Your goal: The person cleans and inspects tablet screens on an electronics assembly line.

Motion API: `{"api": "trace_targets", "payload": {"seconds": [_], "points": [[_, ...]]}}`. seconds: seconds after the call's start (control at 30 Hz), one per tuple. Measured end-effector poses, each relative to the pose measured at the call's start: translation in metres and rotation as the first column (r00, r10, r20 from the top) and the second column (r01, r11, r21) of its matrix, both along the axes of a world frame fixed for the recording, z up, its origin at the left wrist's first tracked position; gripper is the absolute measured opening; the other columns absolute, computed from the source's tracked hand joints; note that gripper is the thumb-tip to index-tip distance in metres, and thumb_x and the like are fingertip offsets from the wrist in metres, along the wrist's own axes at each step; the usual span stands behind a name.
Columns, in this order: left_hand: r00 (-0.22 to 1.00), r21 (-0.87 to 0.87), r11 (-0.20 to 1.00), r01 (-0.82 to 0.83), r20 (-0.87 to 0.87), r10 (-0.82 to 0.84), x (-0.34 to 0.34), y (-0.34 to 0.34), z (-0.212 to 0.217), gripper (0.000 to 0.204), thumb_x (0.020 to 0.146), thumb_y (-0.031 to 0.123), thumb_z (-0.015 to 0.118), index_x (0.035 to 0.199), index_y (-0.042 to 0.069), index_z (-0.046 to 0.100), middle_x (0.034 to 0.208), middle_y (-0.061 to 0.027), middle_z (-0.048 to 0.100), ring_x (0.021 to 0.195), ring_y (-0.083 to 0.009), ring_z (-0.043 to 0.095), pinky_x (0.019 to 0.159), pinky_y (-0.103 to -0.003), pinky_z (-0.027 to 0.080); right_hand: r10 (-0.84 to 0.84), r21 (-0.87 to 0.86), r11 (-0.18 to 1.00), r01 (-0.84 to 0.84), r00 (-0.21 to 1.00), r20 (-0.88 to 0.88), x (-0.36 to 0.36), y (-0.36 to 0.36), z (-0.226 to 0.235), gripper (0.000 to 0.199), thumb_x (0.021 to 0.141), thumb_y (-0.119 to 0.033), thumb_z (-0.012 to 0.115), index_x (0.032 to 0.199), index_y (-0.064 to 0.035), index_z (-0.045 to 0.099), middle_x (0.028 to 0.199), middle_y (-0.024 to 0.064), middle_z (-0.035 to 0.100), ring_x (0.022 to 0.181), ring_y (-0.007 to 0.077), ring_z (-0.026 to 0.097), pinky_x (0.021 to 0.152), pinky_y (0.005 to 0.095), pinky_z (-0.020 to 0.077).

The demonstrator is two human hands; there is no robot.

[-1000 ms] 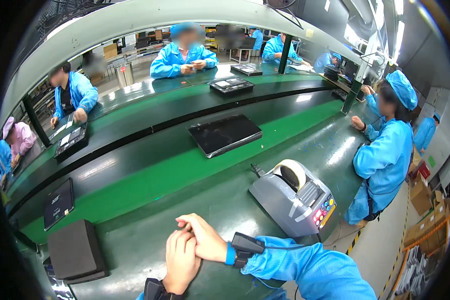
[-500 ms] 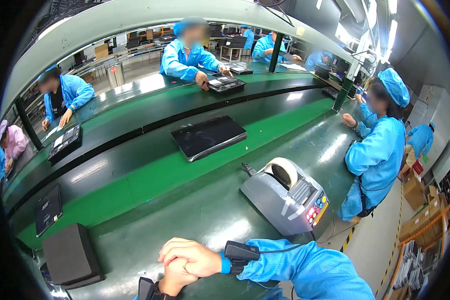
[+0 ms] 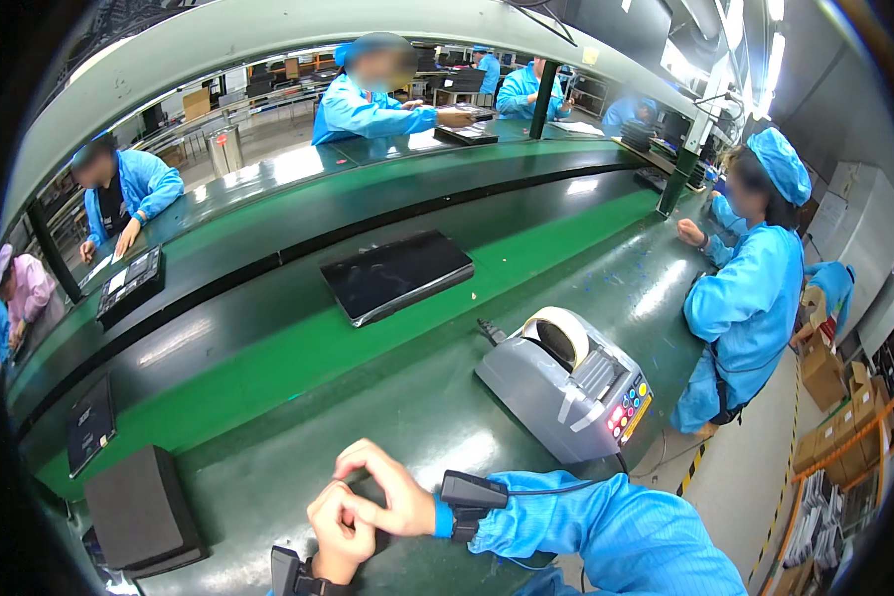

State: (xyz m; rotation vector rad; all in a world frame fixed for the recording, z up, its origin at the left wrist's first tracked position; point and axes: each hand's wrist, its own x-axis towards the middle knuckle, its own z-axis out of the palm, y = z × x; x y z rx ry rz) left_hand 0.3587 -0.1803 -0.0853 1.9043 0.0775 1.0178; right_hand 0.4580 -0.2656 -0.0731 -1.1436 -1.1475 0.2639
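Above the near edge of the green work surface [image 3: 268, 452], my two hands touch each other. My left hand [image 3: 340, 528] is curled into a loose fist, and nothing shows in it. Bent over it, my right hand [image 3: 395, 497] has its thumb against the left fingers, with a gap between thumb and forefinger. Each wrist wears a black strapped device. Nearest to the right forearm stands a grey tape dispenser [image 3: 566, 397] with a roll of whitish tape on top and lit buttons. Left of my hands lies a dark grey foam-like block [image 3: 139, 507].
A flat black device in clear film [image 3: 397, 273] lies on the conveyor belt [image 3: 268, 372]. Another thin black panel [image 3: 91, 425] sits farther left. Co-workers in blue stand across the line, one person [image 3: 755, 288] at the right. A green post [image 3: 679, 184] rises at the far right.
My clasped hands have loosened, the right fingers lifting off the left hand. The belt items shifted slightly left. Across the line, a co-worker has moved an open black unit from the belt rightward.
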Motion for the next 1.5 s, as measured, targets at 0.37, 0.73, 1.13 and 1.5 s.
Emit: {"api": "trace_targets", "payload": {"seconds": [0.37, 0.73, 1.13, 1.5], "points": [[0.991, -0.127, 0.992, -0.021, -0.132, 0.005, -0.006, 0.007, 0.0, 0.041, 0.087, 0.022, 0.053, 0.055, 0.002, 0.036, 0.048, -0.0088, 0.034, 0.041, -0.0185, 0.034, 0.043, -0.034, 0.024, 0.055, -0.224, 0.973, -0.061, 0.998, -0.032, -0.002, -0.008, -0.004, 0.038, 0.081, -0.007, 0.06, 0.056, -0.0045, 0.031, 0.048, 0.0051, 0.028, 0.043, 0.016, 0.027, 0.042, 0.032, 0.0255], [0.956, -0.191, 0.967, -0.167, -0.27, 0.112, 0.0, 0.004, 0.004, 0.047, 0.097, 0.016, 0.049, 0.054, 0.001, 0.038, 0.047, 0.0014, 0.034, 0.046, -0.0054, 0.027, 0.043, -0.03, 0.022, 0.079, -0.248, 0.966, -0.07, 0.997, 0.024, -0.006, -0.01, 0.0, 0.033, 0.077, -0.005, 0.062, 0.057, -0.0043, 0.036, 0.049, 0.0077, 0.035, 0.042, 0.0207, 0.034, 0.043, 0.0339, 0.0308], [0.999, -0.158, 0.987, 0.04, 0.014, -0.039, 0.01, 0.006, 0.006, 0.076, 0.09, 0.063, 0.038, 0.147, 0.013, 0.03, 0.155, -0.0241, 0.003, 0.143, -0.0391, 0.006, 0.113, -0.054, 0.012, 0.017, -0.116, 0.993, 0.026, 0.934, 0.357, 0.007, -0.009, 0.01, 0.068, 0.082, -0.027, 0.066, 0.141, -0.0122, 0.036, 0.149, 0.0241, 0.022, 0.137, 0.0435, 0.021, 0.107, 0.0528, 0.0274], [0.919, -0.386, 0.86, 0.333, -0.071, -0.388, 0.006, -0.01, -0.016, 0.035, 0.083, 0.034, 0.059, 0.095, 0.003, 0.068, 0.114, -0.0231, 0.059, 0.107, -0.0339, 0.057, 0.088, -0.047, 0.048, 0.501, -0.306, 0.856, -0.417, 0.816, 0.29, -0.001, -0.009, -0.008, 0.067, 0.079, -0.026, 0.061, 0.143, -0.0176, 0.041, 0.155, 0.0194, 0.013, 0.135, 0.0337, 0.032, 0.103, 0.0433, 0.0345]]}}
